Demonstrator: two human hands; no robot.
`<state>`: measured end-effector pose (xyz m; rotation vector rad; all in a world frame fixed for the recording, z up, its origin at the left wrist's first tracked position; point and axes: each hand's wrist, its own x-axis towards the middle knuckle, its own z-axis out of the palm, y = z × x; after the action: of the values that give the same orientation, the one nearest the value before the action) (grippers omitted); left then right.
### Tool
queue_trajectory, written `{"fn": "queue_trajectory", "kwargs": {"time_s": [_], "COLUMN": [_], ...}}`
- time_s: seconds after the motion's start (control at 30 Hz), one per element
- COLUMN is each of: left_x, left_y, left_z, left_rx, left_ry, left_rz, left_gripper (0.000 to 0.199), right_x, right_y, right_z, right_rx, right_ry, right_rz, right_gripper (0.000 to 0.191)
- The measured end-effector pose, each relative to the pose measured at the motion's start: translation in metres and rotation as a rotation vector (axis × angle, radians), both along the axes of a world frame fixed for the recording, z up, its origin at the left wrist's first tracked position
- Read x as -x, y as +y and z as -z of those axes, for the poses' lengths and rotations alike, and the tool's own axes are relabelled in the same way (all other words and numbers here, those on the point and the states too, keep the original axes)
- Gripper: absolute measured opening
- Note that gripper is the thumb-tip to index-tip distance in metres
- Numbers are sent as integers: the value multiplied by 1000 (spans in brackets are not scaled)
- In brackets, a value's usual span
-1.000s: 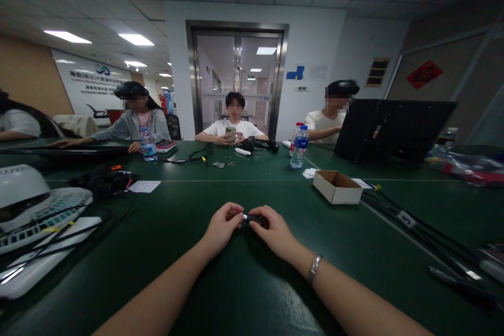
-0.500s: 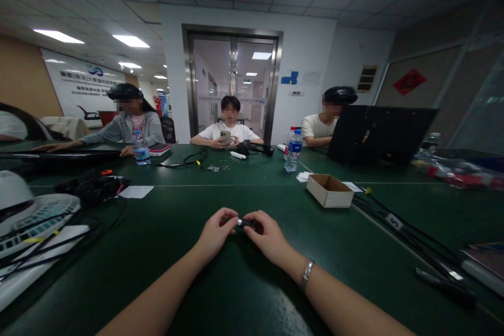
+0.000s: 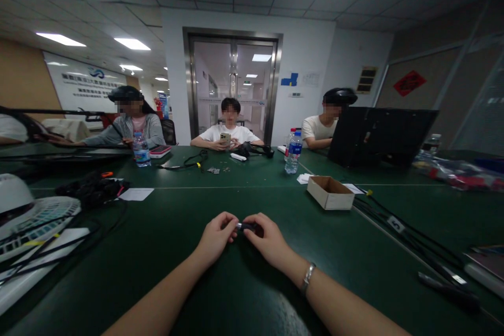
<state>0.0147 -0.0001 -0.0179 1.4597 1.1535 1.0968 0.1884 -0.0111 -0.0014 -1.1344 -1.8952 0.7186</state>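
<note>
- Left hand pinches the silver end of a rod; right hand pinches its dark end.
- This rod is between the two hands, over the table.
- Box stands beyond the grip, to the right.

The table is in front of you. A stick is between your left hand and your right hand. Past them, on the right, is a box. A bottle stands behind it, to its left. Cords lie on its right. Paper lies on the left. Across from you, a person sits before the doors.
</note>
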Motion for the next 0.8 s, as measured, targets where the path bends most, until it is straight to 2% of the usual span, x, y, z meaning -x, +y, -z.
{"fn": "queue_trajectory", "kwargs": {"time_s": [0.17,0.4,0.8], "left_x": [-2,0,-2], "left_y": [-4,-3,-8], "left_z": [-4,-1,-11], "left_rx": [1,-8,27], "left_ry": [-39,-27,-48], "left_rz": [-7,-8,2], "left_gripper": [29,22,18], "right_x": [1,0,-1], "right_y": [0,-2,0], "right_z": [-2,-2,-2], "right_rx": [6,4,-2], "right_ry": [-3,-26,-25], "right_rz": [8,13,7], "right_gripper": [17,17,16]}}
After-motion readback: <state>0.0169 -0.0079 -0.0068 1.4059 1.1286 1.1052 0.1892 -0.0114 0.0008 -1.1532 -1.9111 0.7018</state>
